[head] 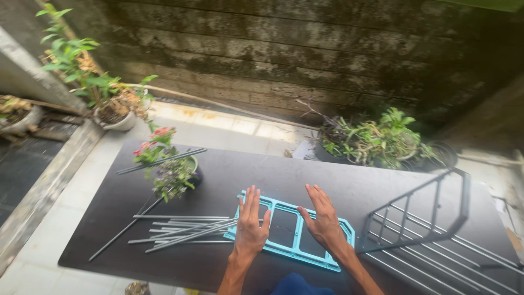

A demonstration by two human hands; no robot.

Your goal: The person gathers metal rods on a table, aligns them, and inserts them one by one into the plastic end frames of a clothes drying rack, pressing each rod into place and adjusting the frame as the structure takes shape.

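A light blue plastic frame (287, 210) with rectangular openings lies flat on the black table (349, 186). My left hand (250, 225) rests palm down on the frame's left part, fingers spread. My right hand (323, 220) lies palm down on its right part, fingers apart. Neither hand grips anything. Just left of the frame, a loose bundle of thin grey metal rods (174, 229) lies on the table, their tips reaching under or against the frame's left edge.
A small pot of pink flowers (170, 166) stands at the table's back left with long rods (161, 161) beside it. A dark grey wire rack (431, 229) lies at the right. Potted plants (376, 143) and a mossy wall stand behind.
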